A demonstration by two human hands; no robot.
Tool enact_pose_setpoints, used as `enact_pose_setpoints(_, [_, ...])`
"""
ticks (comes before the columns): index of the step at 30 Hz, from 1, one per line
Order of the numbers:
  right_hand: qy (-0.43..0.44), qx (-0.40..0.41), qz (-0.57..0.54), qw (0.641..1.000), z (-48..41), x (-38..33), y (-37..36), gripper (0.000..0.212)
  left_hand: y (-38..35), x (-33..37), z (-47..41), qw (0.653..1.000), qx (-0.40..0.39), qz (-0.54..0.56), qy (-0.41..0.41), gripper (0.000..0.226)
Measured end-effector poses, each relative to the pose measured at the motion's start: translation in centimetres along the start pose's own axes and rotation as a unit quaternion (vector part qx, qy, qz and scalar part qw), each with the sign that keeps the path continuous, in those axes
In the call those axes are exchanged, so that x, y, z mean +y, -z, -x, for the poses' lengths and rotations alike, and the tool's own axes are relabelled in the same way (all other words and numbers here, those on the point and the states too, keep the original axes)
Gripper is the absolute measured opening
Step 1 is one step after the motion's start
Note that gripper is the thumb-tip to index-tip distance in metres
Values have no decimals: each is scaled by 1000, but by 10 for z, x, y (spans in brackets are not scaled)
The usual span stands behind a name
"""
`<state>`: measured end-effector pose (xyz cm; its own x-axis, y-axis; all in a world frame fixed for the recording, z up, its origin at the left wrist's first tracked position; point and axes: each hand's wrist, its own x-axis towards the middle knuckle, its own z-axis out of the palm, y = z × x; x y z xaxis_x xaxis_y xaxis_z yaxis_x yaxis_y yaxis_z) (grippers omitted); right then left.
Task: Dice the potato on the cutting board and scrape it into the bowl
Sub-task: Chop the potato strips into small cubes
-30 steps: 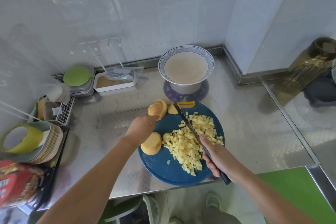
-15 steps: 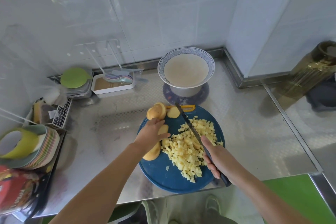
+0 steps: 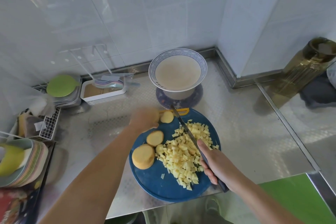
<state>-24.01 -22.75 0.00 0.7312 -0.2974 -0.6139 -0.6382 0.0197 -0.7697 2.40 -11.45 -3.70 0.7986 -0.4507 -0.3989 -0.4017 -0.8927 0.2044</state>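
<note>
A round blue cutting board (image 3: pixel 158 183) lies at the counter's front edge. A heap of diced potato (image 3: pixel 185 154) covers its middle and right. On its left side lie a thick round potato chunk (image 3: pixel 143 156) and a slice (image 3: pixel 155 138); a small end piece (image 3: pixel 167 116) sits at the far edge. My left hand (image 3: pixel 145 119) is blurred over another potato piece at the board's far left edge, and its grip is unclear. My right hand (image 3: pixel 214 165) grips a knife whose blade (image 3: pixel 183 127) lies across the dice. A blue-rimmed bowl (image 3: pixel 177 54) stands behind the board.
The bowl sits on a round trivet (image 3: pixel 198 96). A white tray (image 3: pixel 103 94), a stack with a green lid (image 3: pixel 61 85) and a wire basket (image 3: pixel 49 125) are at the back left. Stacked plates (image 3: pixel 27 162) stand at the left edge, an amber container (image 3: pixel 305 67) at the right.
My left hand has left the slice by the big chunk and moved up to the potato piece at the board's far left edge. The knife and right hand have barely moved.
</note>
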Motion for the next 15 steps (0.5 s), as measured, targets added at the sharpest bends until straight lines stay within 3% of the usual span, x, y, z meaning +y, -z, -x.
enact_pose_setpoints(5, [-3, -2, -7, 1000, 0, 1, -2, 70, 7, -9, -2, 999, 4, 36, -12, 77])
enact_pose_setpoints(15, [1, -7, -4, 1000, 3, 1, -7, 70, 2, -18, 7, 998, -41, 32, -41, 83])
